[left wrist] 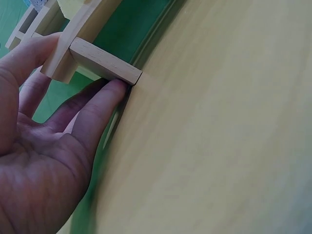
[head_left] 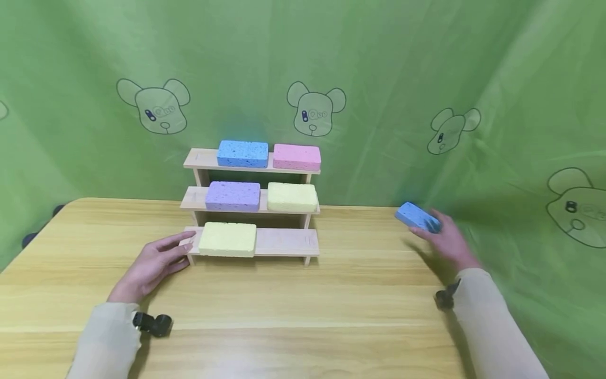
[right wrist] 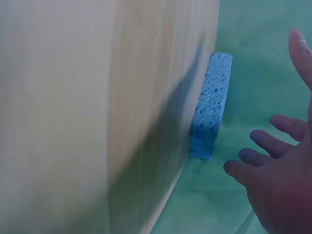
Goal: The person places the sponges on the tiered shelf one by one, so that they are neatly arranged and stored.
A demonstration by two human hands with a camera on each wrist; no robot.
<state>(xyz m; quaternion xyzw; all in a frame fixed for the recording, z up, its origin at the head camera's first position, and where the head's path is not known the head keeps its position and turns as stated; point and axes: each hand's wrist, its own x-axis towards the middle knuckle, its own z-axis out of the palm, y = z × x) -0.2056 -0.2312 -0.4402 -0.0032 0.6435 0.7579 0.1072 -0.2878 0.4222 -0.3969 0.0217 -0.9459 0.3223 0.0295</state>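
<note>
At the left end of the lowest step of a small three-tier wooden shelf [head_left: 289,242], my left hand [head_left: 153,266] grips the board. In the left wrist view its fingers lie above and below the board end, one fingertip [left wrist: 117,87] against the short leg [left wrist: 107,63]. A pale yellow sponge [head_left: 228,239] rests on that step beside the hand. Far to the right, a blue sponge [head_left: 416,217] lies near the table's back edge. My right hand [head_left: 447,239] is close to it, and the right wrist view shows the fingers spread and apart from the sponge [right wrist: 212,105].
The middle step carries a purple sponge [head_left: 232,196] and another pale yellow sponge [head_left: 292,197]. On the top step sit a blue sponge [head_left: 242,154] and a pink sponge [head_left: 296,157]. A green curtain [head_left: 379,95] hangs behind the wooden table [head_left: 303,305] and along its right side.
</note>
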